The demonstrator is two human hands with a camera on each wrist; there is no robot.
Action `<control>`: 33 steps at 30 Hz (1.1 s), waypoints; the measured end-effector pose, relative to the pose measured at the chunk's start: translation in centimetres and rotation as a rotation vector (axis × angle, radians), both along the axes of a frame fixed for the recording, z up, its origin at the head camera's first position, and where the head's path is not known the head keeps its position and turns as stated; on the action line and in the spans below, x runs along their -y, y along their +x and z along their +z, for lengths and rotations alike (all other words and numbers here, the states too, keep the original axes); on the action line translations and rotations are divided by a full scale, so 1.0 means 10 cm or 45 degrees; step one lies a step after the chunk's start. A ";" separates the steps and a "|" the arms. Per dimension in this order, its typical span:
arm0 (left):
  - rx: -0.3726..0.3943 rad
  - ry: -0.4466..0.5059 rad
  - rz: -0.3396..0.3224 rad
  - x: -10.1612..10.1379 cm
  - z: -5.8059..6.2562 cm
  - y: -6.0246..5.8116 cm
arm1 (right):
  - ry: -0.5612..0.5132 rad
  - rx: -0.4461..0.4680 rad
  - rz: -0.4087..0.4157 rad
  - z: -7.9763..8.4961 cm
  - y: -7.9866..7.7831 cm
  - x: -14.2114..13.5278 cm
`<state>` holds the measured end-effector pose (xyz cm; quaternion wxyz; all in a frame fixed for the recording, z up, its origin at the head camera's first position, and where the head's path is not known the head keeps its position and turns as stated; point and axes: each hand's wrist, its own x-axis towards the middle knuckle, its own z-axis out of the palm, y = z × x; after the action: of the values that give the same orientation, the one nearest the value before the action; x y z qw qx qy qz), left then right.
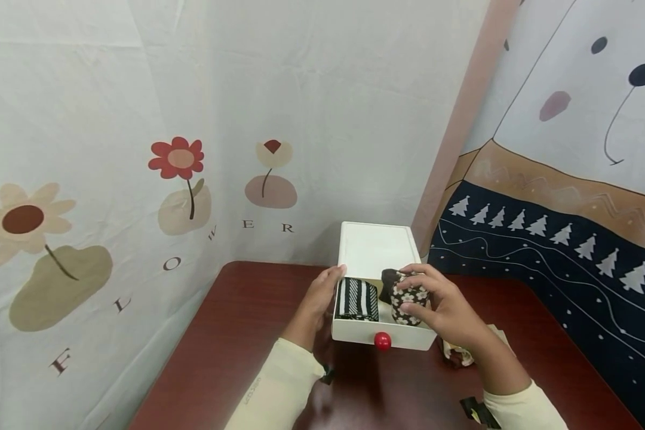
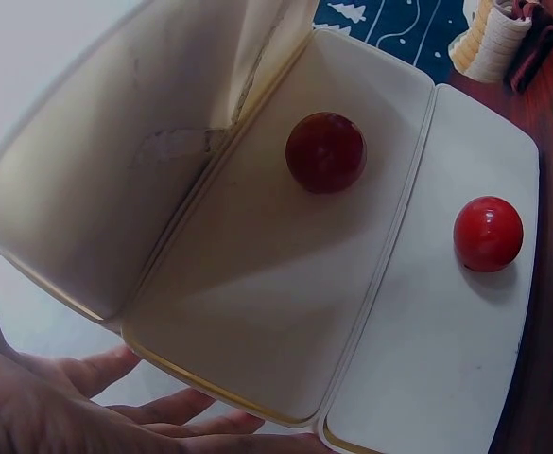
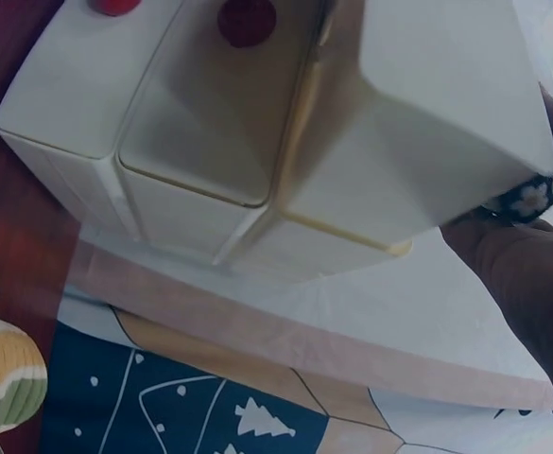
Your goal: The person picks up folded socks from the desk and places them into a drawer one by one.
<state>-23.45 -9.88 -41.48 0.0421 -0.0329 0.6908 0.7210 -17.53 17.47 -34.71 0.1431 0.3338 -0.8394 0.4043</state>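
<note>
A white drawer unit (image 1: pixel 378 242) stands on the table, its top drawer (image 1: pixel 355 331) pulled out by the red knob's side. Inside, on the left, lies a folded black-and-white striped cloth (image 1: pixel 357 298). My right hand (image 1: pixel 451 307) grips a rolled black cloth with white flowers (image 1: pixel 405 297) at the drawer's right side; a bit of it shows past the drawer in the right wrist view. Against the unit's left side rests my left hand (image 1: pixel 318 294), fingers (image 2: pixel 172 409) fairly straight along the side edges.
Two lower drawers with red knobs (image 2: pixel 489 235) are closed under the pulled-out one. Right of the unit, a bundle of multicoloured cloth (image 1: pixel 458 353) lies on the dark red table (image 1: pixel 269 322). Printed fabric walls (image 1: pixel 322 119) hang behind and to the right.
</note>
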 end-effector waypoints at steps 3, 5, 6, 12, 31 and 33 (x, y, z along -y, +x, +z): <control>0.003 -0.005 -0.004 0.00 0.00 0.00 | 0.087 0.042 -0.008 -0.03 -0.01 0.03; 0.008 0.000 -0.005 0.00 0.00 0.00 | 0.138 0.056 -0.022 -0.03 -0.01 0.04; 0.007 -0.001 -0.007 0.00 0.00 0.00 | 0.157 0.063 -0.026 -0.03 -0.01 0.05; -0.003 -0.012 -0.002 0.00 -0.01 -0.01 | 0.250 0.086 0.013 -0.01 -0.02 0.09; 0.017 0.005 0.002 -0.01 -0.03 0.01 | 0.575 -0.100 -0.417 0.10 0.15 0.32; 0.022 0.010 0.000 -0.01 -0.03 0.00 | 0.576 -0.132 -0.478 0.10 0.15 0.33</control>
<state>-23.43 -9.81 -41.73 0.0482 -0.0391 0.6875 0.7235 -16.00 14.12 -33.66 0.1801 0.2165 -0.9468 0.1560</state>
